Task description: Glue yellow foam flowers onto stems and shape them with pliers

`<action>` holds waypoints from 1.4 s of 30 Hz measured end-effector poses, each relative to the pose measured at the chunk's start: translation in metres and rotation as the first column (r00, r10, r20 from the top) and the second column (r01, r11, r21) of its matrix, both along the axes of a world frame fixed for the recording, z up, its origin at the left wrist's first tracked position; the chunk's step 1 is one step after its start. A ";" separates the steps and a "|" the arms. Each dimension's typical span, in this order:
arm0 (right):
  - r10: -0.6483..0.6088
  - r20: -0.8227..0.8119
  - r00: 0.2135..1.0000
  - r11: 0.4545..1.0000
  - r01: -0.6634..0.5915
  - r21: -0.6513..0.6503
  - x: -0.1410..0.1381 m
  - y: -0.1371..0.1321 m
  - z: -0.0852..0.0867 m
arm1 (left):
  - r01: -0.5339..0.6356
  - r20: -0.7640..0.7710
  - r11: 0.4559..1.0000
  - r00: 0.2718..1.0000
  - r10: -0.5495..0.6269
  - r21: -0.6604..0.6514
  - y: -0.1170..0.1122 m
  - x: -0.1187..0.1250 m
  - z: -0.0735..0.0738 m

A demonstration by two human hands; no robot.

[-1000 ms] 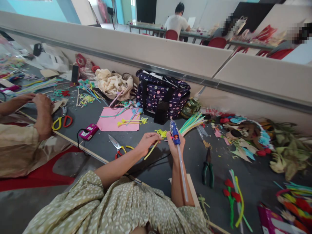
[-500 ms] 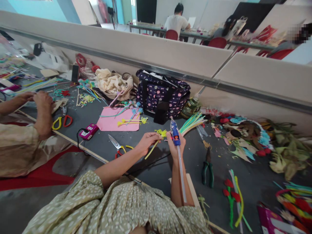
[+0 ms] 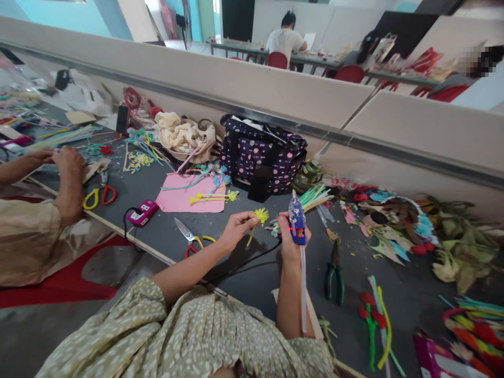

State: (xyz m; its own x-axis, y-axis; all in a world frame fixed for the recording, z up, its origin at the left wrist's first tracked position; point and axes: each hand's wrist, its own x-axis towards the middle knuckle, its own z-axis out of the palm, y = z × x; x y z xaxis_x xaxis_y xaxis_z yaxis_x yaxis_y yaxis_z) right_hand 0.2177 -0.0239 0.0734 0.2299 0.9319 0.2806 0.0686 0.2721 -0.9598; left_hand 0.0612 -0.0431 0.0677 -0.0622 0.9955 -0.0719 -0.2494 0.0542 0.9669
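Head view: our right hand (image 3: 290, 242) stays wrapped around the blue glue gun (image 3: 297, 223), now shifted right, apart from the yellow paper flower (image 3: 260, 214). Our left hand (image 3: 236, 229) keeps pinching the flower's stem above the grey table (image 3: 252, 275).

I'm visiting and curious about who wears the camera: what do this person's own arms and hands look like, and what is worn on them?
The left hand and right hand are bare: no gloves, and no ring or watch that I can see. The forearms are uncovered. A loose gathered sleeve, olive green with small white flecks, ends near the elbow.
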 end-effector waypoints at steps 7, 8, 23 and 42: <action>0.147 0.157 0.977 0.984 -0.162 0.081 -0.004 -0.009 0.008 | -0.012 -0.013 1.000 1.000 0.012 -0.010 -0.002 -0.001 0.005; 0.156 0.166 0.974 0.982 -0.171 0.081 -0.004 -0.007 0.007 | -0.012 -0.006 1.000 1.000 0.012 -0.021 -0.002 -0.001 0.006; 0.102 0.314 0.944 0.987 -0.135 0.085 -0.004 0.003 -0.005 | -0.005 0.021 0.997 1.000 0.006 -0.074 -0.006 0.002 0.013; 0.074 0.331 0.941 0.989 -0.112 0.097 -0.004 0.002 0.000 | 0.017 0.061 0.998 0.998 -0.013 -0.067 -0.007 0.006 0.015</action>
